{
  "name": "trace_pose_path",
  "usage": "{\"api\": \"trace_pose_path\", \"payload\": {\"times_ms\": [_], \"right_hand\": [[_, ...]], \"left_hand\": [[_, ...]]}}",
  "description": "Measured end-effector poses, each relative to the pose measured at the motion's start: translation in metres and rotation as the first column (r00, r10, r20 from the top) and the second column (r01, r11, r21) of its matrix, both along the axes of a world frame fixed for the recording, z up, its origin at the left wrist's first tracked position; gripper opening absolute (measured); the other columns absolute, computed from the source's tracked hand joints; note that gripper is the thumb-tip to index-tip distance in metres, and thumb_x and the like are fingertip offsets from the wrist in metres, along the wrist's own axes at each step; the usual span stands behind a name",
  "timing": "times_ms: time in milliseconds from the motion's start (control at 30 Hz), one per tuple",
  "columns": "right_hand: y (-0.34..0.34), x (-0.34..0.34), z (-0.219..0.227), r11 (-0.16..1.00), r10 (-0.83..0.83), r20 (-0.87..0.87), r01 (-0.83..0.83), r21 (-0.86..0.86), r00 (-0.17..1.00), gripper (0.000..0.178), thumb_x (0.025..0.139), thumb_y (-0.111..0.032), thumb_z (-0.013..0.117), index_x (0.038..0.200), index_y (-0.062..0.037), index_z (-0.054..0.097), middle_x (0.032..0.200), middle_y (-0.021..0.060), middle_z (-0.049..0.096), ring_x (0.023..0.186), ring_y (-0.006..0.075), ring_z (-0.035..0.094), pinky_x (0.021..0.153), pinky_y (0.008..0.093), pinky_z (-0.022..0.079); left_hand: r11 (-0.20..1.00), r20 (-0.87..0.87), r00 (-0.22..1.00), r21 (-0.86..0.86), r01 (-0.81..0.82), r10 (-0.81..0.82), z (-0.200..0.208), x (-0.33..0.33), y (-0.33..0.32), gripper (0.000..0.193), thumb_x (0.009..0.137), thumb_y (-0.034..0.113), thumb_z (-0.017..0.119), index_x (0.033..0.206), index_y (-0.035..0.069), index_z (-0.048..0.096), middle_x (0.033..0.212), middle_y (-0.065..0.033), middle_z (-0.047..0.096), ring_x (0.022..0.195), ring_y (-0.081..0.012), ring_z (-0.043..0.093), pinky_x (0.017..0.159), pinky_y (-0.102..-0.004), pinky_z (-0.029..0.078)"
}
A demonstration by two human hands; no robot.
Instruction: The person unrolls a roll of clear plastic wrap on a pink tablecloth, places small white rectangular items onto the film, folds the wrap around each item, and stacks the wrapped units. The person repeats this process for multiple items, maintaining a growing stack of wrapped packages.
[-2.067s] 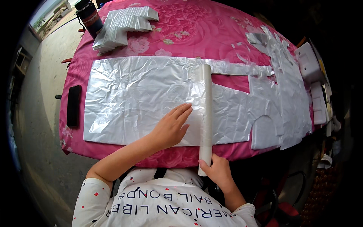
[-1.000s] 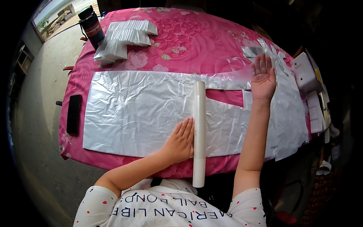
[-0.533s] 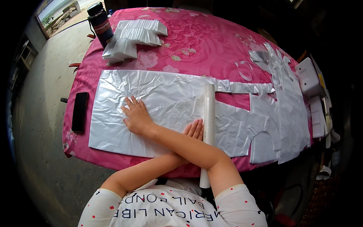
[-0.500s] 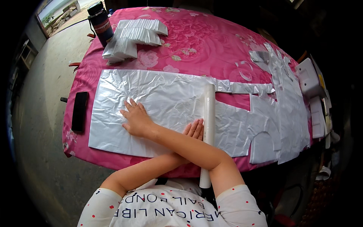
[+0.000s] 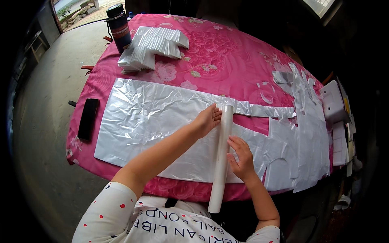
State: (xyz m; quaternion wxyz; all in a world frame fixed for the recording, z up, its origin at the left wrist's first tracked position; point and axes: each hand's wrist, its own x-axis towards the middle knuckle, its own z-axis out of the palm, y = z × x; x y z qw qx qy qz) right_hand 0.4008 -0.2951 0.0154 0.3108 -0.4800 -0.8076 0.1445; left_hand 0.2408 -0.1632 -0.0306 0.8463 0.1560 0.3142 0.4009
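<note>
A long roll of clear plastic film [image 5: 221,162] lies across a layered sheet of silvery-white plastic bags [image 5: 133,121], its near end jutting past the table edge. My left hand [image 5: 208,120] is on the left of the roll, by its far end, fingers stretched out and the tips close to it. On the right of the roll is my right hand [image 5: 242,157], open, with fingers apart and the thumb toward the roll; contact with it I cannot tell. To the right, cut pieces of the same plastic [image 5: 312,150] overlap the sheet.
A pink flowered cloth [image 5: 219,52] covers the table. Stacks of folded clear plastic [image 5: 156,45] and a dark flask [image 5: 118,30] stand far left. A black phone [image 5: 87,119] lies at the left edge. White boxes [image 5: 334,101] are beside the right edge.
My arms were crossed and are now apart. My right hand has left the sheet's left part for the roll's right side; my left hand has slid farther up along the roll.
</note>
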Motion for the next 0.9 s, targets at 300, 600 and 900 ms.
{"api": "trace_pose_path", "payload": {"times_ms": [300, 600, 900], "right_hand": [[0.002, -0.035, -0.013, 0.967, 0.244, 0.223, -0.221, -0.124, 0.944, 0.058, 0.082, -0.045, 0.052, 0.129, -0.0114, 0.048, 0.142, 0.0113, 0.034, 0.135, 0.0342, 0.018, 0.108, 0.0503, 0.014], [-0.014, -0.196, 0.054, 0.345, 0.687, -0.641, -0.93, -0.126, 0.342, 0.035, 0.09, -0.025, 0.051, 0.116, -0.0021, 0.055, 0.117, 0.0146, 0.057, 0.115, 0.0312, 0.049, 0.096, 0.0396, 0.038], [0.051, -0.195, -0.029, 0.791, 0.592, 0.254, -0.612, -0.001, 0.765, 0.048, 0.088, -0.034, 0.049, 0.13, -0.0112, 0.045, 0.139, 0.0092, 0.038, 0.132, 0.0269, 0.03, 0.109, 0.0435, 0.016]], "left_hand": [[0.941, -0.328, 0.931, 0.335, -0.045, 0.161, 0.032, -0.048, -0.028, 0.037, 0.092, 0.017, 0.046, 0.123, -0.004, 0.043, 0.123, -0.0146, 0.049, 0.114, -0.0212, 0.049, 0.097, -0.0323, 0.04], [0.852, -0.475, 0.766, 0.491, -0.179, 0.434, 0.032, -0.232, -0.122, 0.03, 0.093, 0.017, 0.045, 0.118, 0.001, 0.049, 0.115, -0.0105, 0.057, 0.102, -0.0165, 0.056, 0.086, -0.0289, 0.044], [0.838, -0.639, 0.549, 0.475, -0.269, 0.539, 0.008, -0.318, -0.249, 0.025, 0.093, 0.01, 0.046, 0.115, 0.0, 0.051, 0.109, -0.0086, 0.059, 0.094, -0.0125, 0.057, 0.082, -0.025, 0.045]]}}
